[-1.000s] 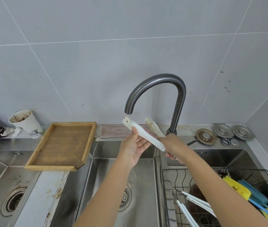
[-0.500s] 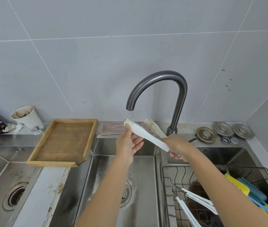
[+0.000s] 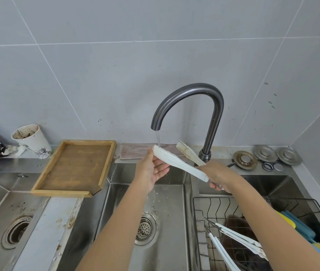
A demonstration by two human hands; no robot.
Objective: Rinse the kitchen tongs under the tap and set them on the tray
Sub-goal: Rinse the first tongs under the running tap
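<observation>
Tongs (image 3: 176,160) under tap (image 3: 189,94) — right hand (image 3: 217,174) fingers clasp handle, left hand (image 3: 151,171) touches tip — over steel sink (image 3: 167,212).

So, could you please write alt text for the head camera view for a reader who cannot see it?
A person's right hand holds white tongs under a thin stream from a dark tap, the left hand touching one tip. An empty wooden tray lies to the left, above steel sinks.

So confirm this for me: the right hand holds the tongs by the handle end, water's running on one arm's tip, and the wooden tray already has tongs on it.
Not quite. The head view shows the wooden tray bare; the tongs are under the tap, held by the right hand.
</observation>
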